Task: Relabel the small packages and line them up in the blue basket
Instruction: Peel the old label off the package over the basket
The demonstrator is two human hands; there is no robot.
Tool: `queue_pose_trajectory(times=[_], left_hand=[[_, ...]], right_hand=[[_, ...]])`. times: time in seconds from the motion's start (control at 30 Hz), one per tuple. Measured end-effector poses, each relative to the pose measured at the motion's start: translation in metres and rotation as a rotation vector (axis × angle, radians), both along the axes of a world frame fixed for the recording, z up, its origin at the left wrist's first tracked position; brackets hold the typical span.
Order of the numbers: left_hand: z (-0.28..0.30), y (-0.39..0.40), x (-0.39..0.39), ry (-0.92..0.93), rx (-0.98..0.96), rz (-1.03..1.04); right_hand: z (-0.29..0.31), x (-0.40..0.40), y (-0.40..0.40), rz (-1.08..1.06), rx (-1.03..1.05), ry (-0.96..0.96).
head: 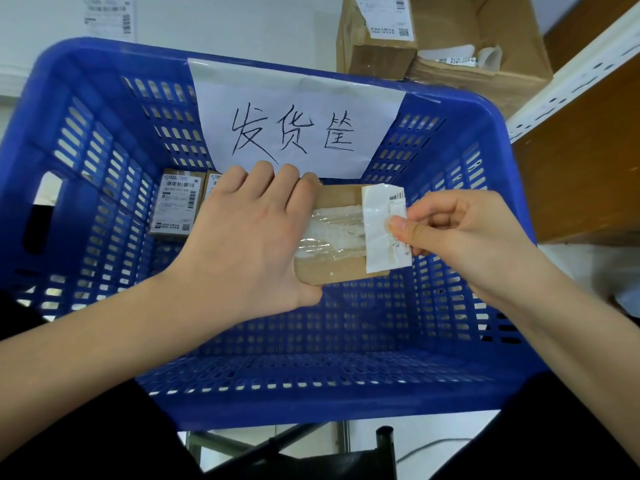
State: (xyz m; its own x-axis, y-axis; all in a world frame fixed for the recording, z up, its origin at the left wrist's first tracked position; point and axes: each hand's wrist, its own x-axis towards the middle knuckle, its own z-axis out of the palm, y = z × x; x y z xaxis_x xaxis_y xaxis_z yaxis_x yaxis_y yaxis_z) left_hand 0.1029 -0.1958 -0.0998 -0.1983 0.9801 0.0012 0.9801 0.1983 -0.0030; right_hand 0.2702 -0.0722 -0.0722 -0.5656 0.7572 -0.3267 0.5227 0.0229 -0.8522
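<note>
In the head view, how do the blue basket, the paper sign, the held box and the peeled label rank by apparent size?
1. blue basket
2. paper sign
3. held box, partly hidden by the left hand
4. peeled label

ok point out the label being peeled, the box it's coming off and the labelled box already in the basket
peeled label (375,230), head view, its white middle
held box (337,199), head view, bare cardboard top
labelled box (176,206), head view, its label face

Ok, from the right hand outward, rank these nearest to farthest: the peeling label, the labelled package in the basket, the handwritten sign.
1. Peeling label, pinched in the right hand.
2. Handwritten sign, up on the far wall.
3. Labelled package, far left of the basket floor.
</note>
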Motion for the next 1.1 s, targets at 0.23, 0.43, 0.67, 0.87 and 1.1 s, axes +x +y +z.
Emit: queue_pose_trajectory(times=[0.23, 0.43, 0.67, 0.87, 1.1], left_hand=[[-0.001, -0.002, 0.000, 0.005, 0.017, -0.019], [-0.005, -0.001, 0.005, 0.029, -0.011, -0.011], [-0.010, -0.005, 0.008, 0.062, -0.076, 0.024], [-0.012, -0.003, 0.006, 0.053, -0.095, 0.037], [-0.015, -0.001, 0.003, 0.160, -0.087, 0.014]], right_hand=[[-0.001, 0.002, 0.001, -0.040, 0.003, -0.009], [-0.017, -0.002, -0.011, 0.007, 0.475, -0.170], [-0.029, -0.012, -0.028, 0.252, 1.074, -0.379], [-0.036, -0.016, -0.038, 0.366, 1.143, -0.396], [-0.024, -0.017, -0.027, 0.213, 0.288, -0.101]])
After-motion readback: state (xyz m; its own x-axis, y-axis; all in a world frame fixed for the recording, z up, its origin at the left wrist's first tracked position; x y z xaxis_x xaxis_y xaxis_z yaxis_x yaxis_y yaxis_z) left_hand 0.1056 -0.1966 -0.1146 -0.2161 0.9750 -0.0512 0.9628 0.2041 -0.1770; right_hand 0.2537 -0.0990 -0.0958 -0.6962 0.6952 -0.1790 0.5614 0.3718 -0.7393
